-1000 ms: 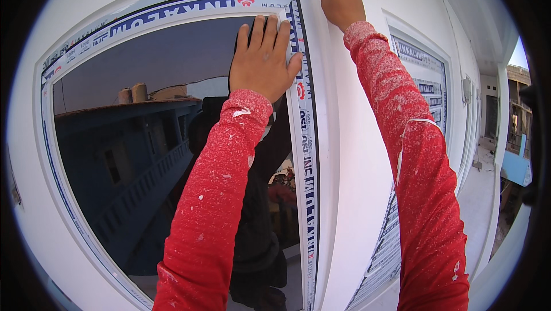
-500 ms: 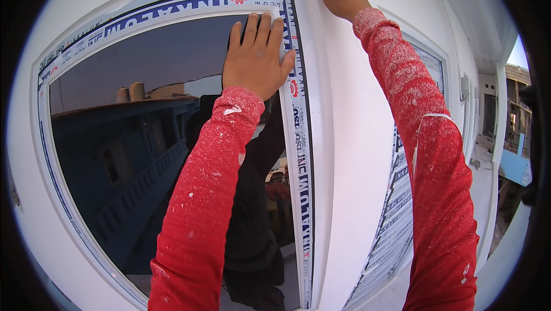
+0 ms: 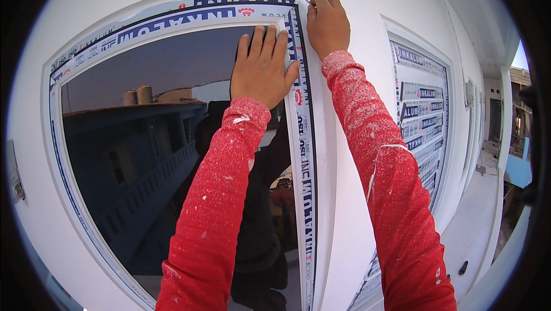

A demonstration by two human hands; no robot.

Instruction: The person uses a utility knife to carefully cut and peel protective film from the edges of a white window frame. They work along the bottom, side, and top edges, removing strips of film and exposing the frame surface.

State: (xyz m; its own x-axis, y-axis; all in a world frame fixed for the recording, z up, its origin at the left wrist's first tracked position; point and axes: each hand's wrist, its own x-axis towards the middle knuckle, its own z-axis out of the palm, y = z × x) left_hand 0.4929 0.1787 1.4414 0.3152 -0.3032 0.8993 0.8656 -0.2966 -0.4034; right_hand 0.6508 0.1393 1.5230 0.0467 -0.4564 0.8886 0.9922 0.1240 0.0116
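A white wall (image 3: 370,21) carries a window frame (image 3: 304,161) covered in printed blue and white film. Inside the frame sits a dark pane (image 3: 143,156), reflecting a building and a balcony railing. Past the frame's right edge stands a second window (image 3: 425,110) with film-wrapped slats. Two red sleeves (image 3: 209,213), specked with white, rise from below. The left hand (image 3: 263,75) lies palm down near the pane's top right corner, fingers extended and slightly spread, gripping nothing, thumb over the frame's right side. The right hand (image 3: 329,26), fingers curled closed, pinches a thin tool (image 3: 306,0), mostly hidden, just beyond the frame's top right corner.
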